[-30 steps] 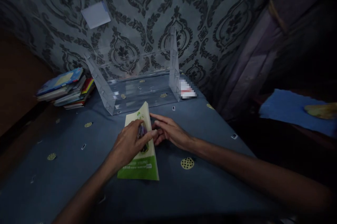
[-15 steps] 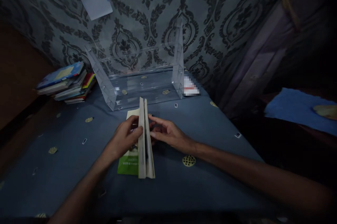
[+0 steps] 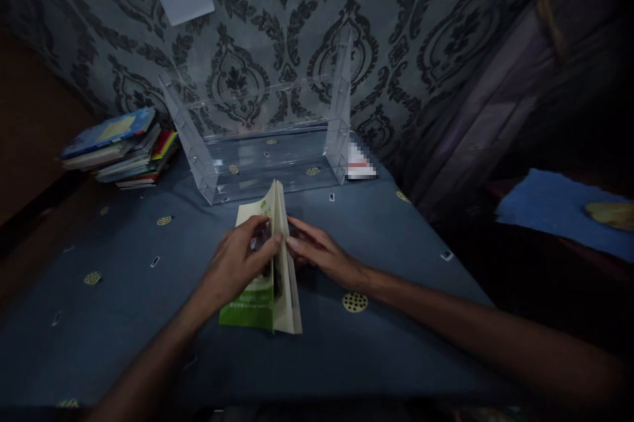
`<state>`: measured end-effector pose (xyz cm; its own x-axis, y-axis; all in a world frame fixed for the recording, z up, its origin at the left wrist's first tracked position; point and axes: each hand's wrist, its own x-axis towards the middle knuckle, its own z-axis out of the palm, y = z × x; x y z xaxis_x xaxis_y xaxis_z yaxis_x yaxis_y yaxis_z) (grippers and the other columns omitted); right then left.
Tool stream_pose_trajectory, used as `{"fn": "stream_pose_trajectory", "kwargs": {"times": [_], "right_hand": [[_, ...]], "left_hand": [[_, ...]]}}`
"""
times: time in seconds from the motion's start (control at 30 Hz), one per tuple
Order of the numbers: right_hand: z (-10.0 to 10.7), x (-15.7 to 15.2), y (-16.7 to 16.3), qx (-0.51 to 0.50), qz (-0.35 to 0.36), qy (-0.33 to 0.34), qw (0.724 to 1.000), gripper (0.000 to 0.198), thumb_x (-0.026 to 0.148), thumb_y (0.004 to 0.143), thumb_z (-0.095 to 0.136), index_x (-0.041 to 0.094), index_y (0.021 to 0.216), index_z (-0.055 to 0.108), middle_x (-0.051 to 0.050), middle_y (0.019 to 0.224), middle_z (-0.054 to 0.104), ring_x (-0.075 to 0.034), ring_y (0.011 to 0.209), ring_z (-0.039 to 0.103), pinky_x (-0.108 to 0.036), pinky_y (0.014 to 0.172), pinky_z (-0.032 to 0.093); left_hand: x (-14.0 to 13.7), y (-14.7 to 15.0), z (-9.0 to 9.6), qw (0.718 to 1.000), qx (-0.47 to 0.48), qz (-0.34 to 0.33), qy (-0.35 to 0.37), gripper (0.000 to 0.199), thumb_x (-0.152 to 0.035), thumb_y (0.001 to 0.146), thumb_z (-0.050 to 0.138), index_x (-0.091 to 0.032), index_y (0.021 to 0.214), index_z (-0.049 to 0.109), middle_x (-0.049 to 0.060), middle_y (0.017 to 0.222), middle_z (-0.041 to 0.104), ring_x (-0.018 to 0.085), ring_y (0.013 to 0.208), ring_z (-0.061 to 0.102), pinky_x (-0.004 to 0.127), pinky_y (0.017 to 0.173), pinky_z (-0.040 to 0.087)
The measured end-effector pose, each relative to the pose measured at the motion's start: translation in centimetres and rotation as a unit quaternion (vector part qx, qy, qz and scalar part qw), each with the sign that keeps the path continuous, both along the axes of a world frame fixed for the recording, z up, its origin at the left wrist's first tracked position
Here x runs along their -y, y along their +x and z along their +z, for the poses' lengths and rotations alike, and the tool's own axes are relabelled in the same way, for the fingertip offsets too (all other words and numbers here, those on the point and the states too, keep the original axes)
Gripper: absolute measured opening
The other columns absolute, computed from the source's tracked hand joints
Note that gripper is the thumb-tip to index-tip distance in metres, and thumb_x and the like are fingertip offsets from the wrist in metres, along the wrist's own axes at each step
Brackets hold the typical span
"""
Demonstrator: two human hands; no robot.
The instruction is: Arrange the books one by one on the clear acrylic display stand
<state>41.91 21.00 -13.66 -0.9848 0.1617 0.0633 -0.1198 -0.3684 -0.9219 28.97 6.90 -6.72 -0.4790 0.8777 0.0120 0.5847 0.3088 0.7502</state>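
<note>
A book [image 3: 286, 290] stands partly raised on the table, its page block upright and its cover [image 3: 246, 313], cream above and green at the bottom, folded out to the left. My left hand [image 3: 240, 257] is closed on it, with the thumb on the top edge of the pages and the fingers over the cover. Against the right side of the book, my right hand [image 3: 324, 253] grips with thumb and forefinger at the pages; its other fingers are partly hidden behind.
Behind the book stands a clear plastic rack [image 3: 198, 161] against the patterned wall. A stack of books [image 3: 119, 151] lies at the left. Right of the rack is a blurred white item [image 3: 360, 168]. A blue cloth [image 3: 559, 211] lies beyond the table's right edge.
The upright pages have tipped to the right and closed together, showing more of the cover on the left. Both hands have shifted slightly right with the book.
</note>
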Motion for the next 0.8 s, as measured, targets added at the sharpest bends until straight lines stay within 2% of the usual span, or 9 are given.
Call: {"fn": "stream_pose_trajectory", "kwargs": {"times": [0.07, 0.17, 0.4, 0.53, 0.63, 0.8], "right_hand": [[0.1, 0.0, 0.0, 0.0, -0.002, -0.004, 1.0, 0.065, 0.049, 0.095, 0.066, 0.023, 0.151, 0.044, -0.007, 0.112, 0.07, -0.017, 0.091, 0.07, -0.034, 0.084, 0.061], [0.2, -0.1, -0.1, 0.02, -0.02, -0.017, 0.999, 0.062, 0.048, 0.092, 0.069, 0.023, 0.145, 0.048, -0.007, 0.112, 0.071, -0.018, 0.091, 0.072, -0.034, 0.083, 0.061], [-0.1, 0.4, -0.2, 0.048, -0.013, -0.051, 0.997, 0.065, 0.043, 0.085, 0.079, 0.022, 0.138, 0.048, -0.007, 0.11, 0.073, -0.017, 0.086, 0.074, -0.034, 0.079, 0.062], [-0.3, 1.5, 0.1, 0.009, 0.033, -0.023, 0.999, 0.076, 0.041, 0.084, 0.08, 0.025, 0.147, 0.039, -0.008, 0.124, 0.067, -0.016, 0.097, 0.072, -0.033, 0.087, 0.061], [-0.3, 2.5, 0.6, -0.005, 0.082, -0.013, 0.997, 0.085, 0.045, 0.085, 0.079, 0.03, 0.153, 0.031, -0.009, 0.132, 0.061, -0.014, 0.098, 0.071, -0.03, 0.085, 0.06], [-0.7, 3.6, 1.5, 0.038, 0.168, -0.027, 0.985, 0.103, 0.046, 0.084, 0.08, 0.034, 0.16, 0.011, -0.013, 0.139, 0.054, -0.012, 0.092, 0.073, -0.025, 0.08, 0.06]], "left_hand": [[0.1, 0.5, -0.1, 0.998, -0.058, 0.004, -0.01, 0.052, -0.059, 0.094, 0.052, -0.018, 0.123, 0.065, 0.013, 0.114, 0.074, 0.031, 0.107, 0.069, 0.046, 0.091, 0.055], [0.3, 1.0, -0.3, 0.994, -0.107, -0.015, -0.014, 0.046, -0.055, 0.099, 0.045, -0.019, 0.117, 0.067, 0.011, 0.116, 0.073, 0.029, 0.106, 0.069, 0.044, 0.091, 0.054], [0.7, 0.1, -1.1, 0.988, -0.155, -0.015, -0.017, 0.043, -0.053, 0.1, 0.043, -0.02, 0.119, 0.065, 0.009, 0.115, 0.073, 0.028, 0.107, 0.068, 0.043, 0.094, 0.052], [0.0, -0.5, -0.1, 0.984, -0.169, -0.008, -0.055, 0.049, -0.056, 0.099, 0.046, -0.018, 0.123, 0.065, 0.011, 0.112, 0.074, 0.03, 0.107, 0.069, 0.042, 0.092, 0.052], [-0.6, -0.5, 0.8, 0.976, -0.192, -0.008, -0.106, 0.055, -0.059, 0.097, 0.05, -0.015, 0.127, 0.062, 0.012, 0.106, 0.075, 0.032, 0.1, 0.072, 0.042, 0.087, 0.053], [-1.1, 0.5, 1.7, 0.948, -0.254, -0.01, -0.191, 0.042, -0.047, 0.099, 0.052, -0.015, 0.122, 0.063, 0.013, 0.107, 0.075, 0.032, 0.095, 0.072, 0.04, 0.081, 0.051]]}}
